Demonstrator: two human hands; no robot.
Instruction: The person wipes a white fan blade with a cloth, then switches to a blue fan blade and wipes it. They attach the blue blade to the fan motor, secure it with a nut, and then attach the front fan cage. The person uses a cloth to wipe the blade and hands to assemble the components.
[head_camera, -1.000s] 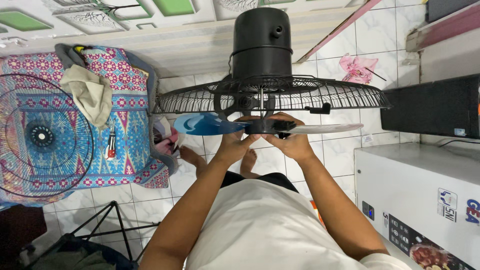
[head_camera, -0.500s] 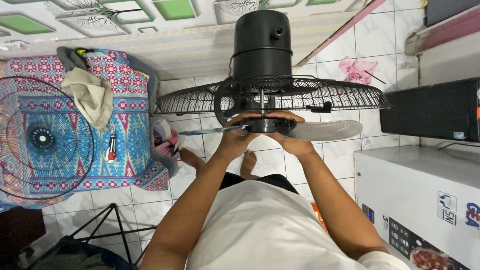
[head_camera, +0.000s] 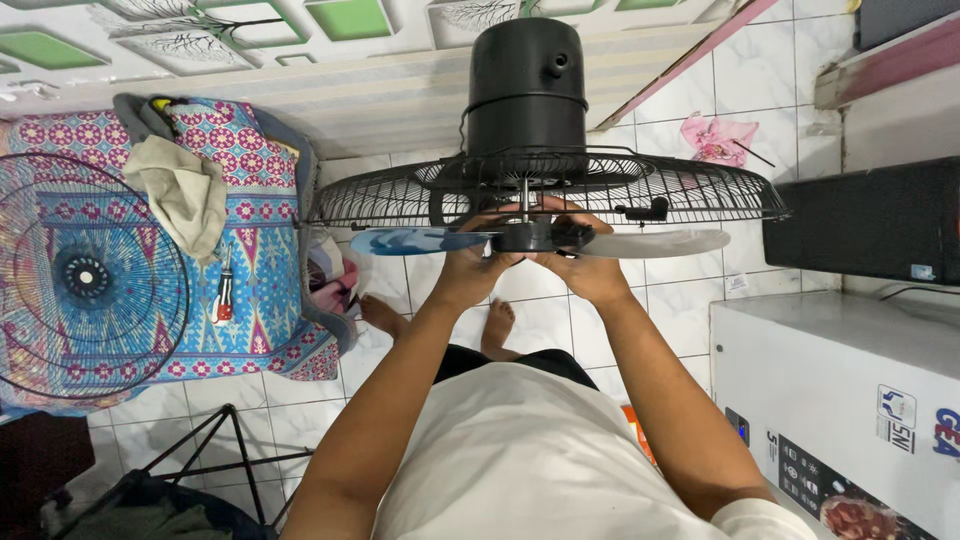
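A black fan motor housing (head_camera: 526, 85) stands in front of me with its rear wire guard (head_camera: 690, 190) spread wide below it. A translucent blue fan blade (head_camera: 415, 241) sits on the motor shaft, seen edge-on, its black hub between my hands. My left hand (head_camera: 472, 262) grips the hub from the left. My right hand (head_camera: 585, 265) grips it from the right, fingers curled over the top. The hub's centre is mostly hidden by my fingers.
The fan's front wire guard (head_camera: 85, 275) lies on a patterned blue and pink mattress (head_camera: 265, 230), next to a red-handled screwdriver (head_camera: 223, 297) and a beige cloth (head_camera: 185, 185). A white chest freezer (head_camera: 850, 370) is at my right. My bare feet (head_camera: 385, 318) stand on white tiles.
The blade has turned on the shaft between my hands: its blue side went edge-on half a second ago and shows again at left. Both hands stayed on the hub, a little higher.
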